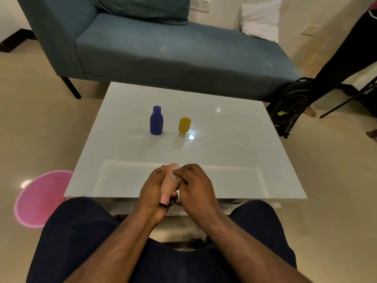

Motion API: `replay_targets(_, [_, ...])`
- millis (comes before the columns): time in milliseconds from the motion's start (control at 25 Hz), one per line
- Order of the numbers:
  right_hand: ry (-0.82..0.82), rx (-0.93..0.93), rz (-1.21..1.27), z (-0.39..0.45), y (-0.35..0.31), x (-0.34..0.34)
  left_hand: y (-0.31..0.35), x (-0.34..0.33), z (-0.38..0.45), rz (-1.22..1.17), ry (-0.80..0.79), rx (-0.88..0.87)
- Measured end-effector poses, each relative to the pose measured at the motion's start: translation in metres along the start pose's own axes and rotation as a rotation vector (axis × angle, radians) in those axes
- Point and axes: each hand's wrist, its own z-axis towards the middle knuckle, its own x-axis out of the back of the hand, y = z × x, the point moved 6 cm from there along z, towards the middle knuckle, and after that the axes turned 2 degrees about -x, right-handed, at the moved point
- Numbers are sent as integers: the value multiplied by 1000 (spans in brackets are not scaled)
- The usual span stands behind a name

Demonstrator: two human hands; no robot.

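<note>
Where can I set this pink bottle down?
Table is bare left of the blue bottle, right of the yellow bottle, and in the strip between them and you. Crowded at the near edge, around your left hand, right hand and pink bottle.

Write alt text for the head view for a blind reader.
The left hand grips a pink bottle over the white table while the right hand pinches a pale label on it. A blue bottle and a yellow bottle stand farther back.
</note>
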Motion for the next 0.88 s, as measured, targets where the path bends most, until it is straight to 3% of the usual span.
replay_targets(280, [62, -184, 214, 15, 3, 10, -1, 1, 0, -15, 13, 50])
replay_targets(640, [97, -137, 235, 20, 0, 10, -4, -8, -5, 79, -52, 77])
replay_targets(880, [5, 25, -3, -6, -16, -6, -4, -14, -11, -60, -134, 155])
